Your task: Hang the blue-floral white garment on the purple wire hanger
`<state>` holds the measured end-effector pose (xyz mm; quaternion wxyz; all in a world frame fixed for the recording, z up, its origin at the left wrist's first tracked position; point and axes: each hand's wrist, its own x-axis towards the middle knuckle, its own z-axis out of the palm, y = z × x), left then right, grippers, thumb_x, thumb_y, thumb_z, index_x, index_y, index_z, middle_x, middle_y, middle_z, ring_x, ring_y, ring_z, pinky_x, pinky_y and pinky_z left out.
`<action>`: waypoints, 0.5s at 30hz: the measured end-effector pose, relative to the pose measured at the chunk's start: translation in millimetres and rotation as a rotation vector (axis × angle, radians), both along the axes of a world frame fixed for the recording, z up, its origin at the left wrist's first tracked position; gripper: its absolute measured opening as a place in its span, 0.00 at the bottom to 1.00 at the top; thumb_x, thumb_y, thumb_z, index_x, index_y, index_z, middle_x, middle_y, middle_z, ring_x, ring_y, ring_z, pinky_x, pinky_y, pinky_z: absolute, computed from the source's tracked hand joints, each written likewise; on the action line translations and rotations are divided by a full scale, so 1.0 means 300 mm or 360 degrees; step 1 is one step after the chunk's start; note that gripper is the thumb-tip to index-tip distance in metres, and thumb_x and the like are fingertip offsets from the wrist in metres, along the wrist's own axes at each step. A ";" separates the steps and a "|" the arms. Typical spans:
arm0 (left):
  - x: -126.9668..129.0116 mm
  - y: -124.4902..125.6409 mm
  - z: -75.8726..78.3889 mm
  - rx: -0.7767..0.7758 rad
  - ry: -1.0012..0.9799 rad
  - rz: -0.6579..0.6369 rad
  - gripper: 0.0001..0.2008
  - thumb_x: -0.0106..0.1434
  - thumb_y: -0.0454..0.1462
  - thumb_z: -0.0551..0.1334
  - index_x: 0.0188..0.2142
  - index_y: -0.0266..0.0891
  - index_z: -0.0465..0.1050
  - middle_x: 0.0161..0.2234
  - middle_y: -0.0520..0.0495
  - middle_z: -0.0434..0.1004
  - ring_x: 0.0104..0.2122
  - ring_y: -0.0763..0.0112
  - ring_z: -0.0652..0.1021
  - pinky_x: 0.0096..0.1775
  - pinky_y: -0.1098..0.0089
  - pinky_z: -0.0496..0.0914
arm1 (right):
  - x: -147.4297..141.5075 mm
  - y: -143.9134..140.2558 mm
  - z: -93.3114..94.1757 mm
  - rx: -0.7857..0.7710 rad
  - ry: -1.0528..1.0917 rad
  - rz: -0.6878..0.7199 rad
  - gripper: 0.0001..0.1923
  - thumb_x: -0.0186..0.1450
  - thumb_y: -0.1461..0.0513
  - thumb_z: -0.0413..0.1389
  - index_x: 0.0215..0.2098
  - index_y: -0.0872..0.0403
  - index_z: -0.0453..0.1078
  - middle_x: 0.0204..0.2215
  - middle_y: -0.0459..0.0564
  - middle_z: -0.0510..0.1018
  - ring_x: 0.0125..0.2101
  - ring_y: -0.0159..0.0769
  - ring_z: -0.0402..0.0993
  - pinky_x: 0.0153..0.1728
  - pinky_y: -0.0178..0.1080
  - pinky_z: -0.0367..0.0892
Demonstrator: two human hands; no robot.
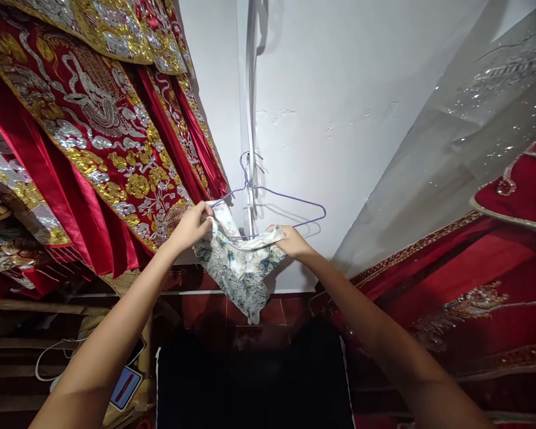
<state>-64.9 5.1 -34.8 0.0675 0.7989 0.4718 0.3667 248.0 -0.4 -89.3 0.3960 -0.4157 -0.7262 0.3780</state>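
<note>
A white garment (pixel 245 268) with a blue-green floral print hangs partly on a purple wire hanger (pixel 290 195). The hanger's hook is caught on a white upright rail (pixel 251 89) against the wall. My left hand (pixel 192 225) is closed on the garment's upper left edge, close to the hanger's left arm, which runs into the cloth. At the right, my right hand (pixel 290 241) pinches the other side of the neckline, just below the hanger's bare right arm. The lower part of the garment droops to a point between my hands.
Red sequined costumes (pixel 102 119) hang at the left. More red beaded cloth (pixel 429 286) and clear plastic sheeting (pixel 495 107) are at the right. Low on the left, a phone (pixel 125 387) and a white cable (pixel 40 363) lie by bamboo furniture (pixel 145 339).
</note>
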 end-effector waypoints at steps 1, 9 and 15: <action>0.010 0.013 0.004 -0.0005 -0.0086 -0.0066 0.16 0.58 0.35 0.59 0.47 0.41 0.69 0.43 0.43 0.76 0.43 0.59 0.75 0.48 0.62 0.67 | -0.001 -0.014 0.005 0.0013 -0.0009 0.0051 0.14 0.52 0.66 0.50 0.33 0.56 0.76 0.30 0.48 0.78 0.34 0.39 0.74 0.36 0.38 0.65; 0.000 0.061 0.011 -0.0040 0.0095 -0.0159 0.13 0.63 0.37 0.55 0.46 0.40 0.73 0.42 0.43 0.78 0.41 0.59 0.76 0.47 0.64 0.67 | 0.186 -0.065 0.077 0.0316 0.0119 -0.0596 0.51 0.55 0.62 0.61 0.72 0.56 0.44 0.33 0.51 0.79 0.33 0.43 0.75 0.38 0.43 0.70; 0.002 0.045 0.055 0.0111 0.0124 -0.0075 0.12 0.65 0.42 0.57 0.43 0.39 0.73 0.43 0.42 0.73 0.44 0.59 0.73 0.49 0.63 0.66 | 0.309 0.001 0.197 0.0351 -0.0108 -0.0487 0.27 0.53 0.53 0.67 0.48 0.58 0.77 0.38 0.57 0.81 0.40 0.50 0.76 0.40 0.45 0.71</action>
